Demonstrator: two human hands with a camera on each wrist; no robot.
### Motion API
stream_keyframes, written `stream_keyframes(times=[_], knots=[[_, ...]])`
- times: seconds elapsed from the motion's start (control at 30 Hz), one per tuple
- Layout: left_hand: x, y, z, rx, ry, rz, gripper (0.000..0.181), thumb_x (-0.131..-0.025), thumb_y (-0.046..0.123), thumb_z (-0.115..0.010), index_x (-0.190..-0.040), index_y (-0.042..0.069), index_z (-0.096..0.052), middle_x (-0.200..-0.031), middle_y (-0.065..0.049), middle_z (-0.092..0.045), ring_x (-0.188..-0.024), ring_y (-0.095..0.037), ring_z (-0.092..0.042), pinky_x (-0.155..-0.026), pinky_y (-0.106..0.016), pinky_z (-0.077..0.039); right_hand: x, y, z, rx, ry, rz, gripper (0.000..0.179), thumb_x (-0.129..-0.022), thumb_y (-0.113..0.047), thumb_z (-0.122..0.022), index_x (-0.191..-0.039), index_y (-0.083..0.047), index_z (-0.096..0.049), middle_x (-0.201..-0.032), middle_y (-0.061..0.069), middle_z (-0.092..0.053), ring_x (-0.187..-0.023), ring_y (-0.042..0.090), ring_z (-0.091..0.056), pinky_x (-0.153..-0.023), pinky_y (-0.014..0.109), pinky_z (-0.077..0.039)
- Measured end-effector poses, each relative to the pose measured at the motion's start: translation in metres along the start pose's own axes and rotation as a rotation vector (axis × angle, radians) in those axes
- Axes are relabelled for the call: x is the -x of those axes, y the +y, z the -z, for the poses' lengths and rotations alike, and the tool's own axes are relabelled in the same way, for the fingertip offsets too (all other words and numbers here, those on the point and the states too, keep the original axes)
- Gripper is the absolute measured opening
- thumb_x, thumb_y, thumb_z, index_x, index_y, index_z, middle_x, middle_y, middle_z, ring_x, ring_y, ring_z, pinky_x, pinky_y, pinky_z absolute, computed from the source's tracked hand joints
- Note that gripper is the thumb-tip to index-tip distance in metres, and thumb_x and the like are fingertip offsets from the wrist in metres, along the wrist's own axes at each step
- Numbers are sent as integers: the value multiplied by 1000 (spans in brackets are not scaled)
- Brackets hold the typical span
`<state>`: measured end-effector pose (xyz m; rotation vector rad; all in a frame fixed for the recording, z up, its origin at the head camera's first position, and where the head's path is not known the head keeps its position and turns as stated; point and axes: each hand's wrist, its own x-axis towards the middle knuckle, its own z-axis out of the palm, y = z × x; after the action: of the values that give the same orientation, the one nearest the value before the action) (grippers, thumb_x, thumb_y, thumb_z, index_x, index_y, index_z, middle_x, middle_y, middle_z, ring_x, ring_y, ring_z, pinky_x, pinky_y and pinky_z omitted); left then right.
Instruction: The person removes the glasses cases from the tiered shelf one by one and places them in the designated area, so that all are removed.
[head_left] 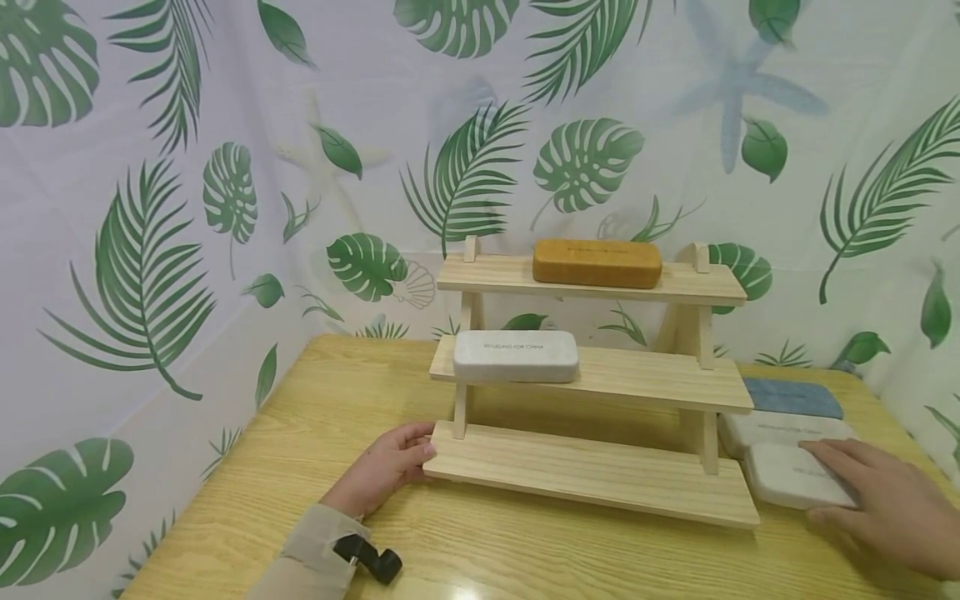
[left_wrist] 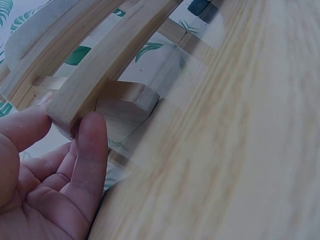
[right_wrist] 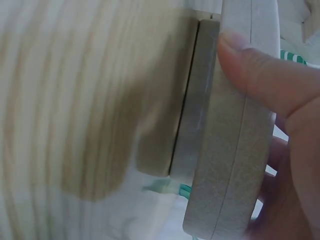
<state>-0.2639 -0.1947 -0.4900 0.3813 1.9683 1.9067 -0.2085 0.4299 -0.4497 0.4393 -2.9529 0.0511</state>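
A three-tier wooden display shelf [head_left: 592, 475] stands on the table. My left hand [head_left: 384, 468] pinches the left end of its bottom board, thumb above and a fingertip beneath in the left wrist view. Right of the shelf, my right hand [head_left: 892, 502] holds a white glasses case [head_left: 795, 485], which has a seam along its side [right_wrist: 227, 150]. That case sits over other cases: a second white glasses case [head_left: 772, 427] and a blue one [head_left: 797, 398]. On the top board lies an orange-brown glasses case [head_left: 596, 265]. Another white glasses case [head_left: 516, 358], lettered, rests at the middle board's left.
The wood-grain table [head_left: 315, 400] runs back to a white cloth [head_left: 360, 167] printed with green leaves, hanging behind and at both sides. A black clip-like piece [head_left: 369, 558] is fixed at my left wrist.
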Motion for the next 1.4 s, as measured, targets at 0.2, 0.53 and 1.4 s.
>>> stream_keyframes(times=[0.2, 0.53, 1.4], knots=[[0, 0, -1, 6, -1, 1, 58, -107, 22, -56, -153, -6, -34, -130, -19, -58, -113, -28, -63, -91, -38, -54, -8, 1, -5, 24, -68, -39, 90, -75, -57, -83, -136, 3, -55, -130, 34, -51, -114, 56, -50, -85, 70, -43], [-1, 1, -1, 7, -4, -4, 58, -107, 21, -56, -153, -6, -33, -130, -20, -58, -113, -29, -63, -91, -39, -54, -17, 5, -13, -20, -99, -68, 94, -76, -55, -83, -140, 5, -52, -133, 35, -49, -115, 58, -47, -89, 71, -41], [-2, -2, 0, 11, -3, 0, 59, -107, 22, -56, -153, -6, -34, -131, -19, -59, -112, -27, -63, -89, -37, -54, -45, 14, -21, -24, -139, -107, 92, -77, -50, -85, -142, 5, -49, -134, 40, -43, -117, 62, -43, -88, 75, -39]])
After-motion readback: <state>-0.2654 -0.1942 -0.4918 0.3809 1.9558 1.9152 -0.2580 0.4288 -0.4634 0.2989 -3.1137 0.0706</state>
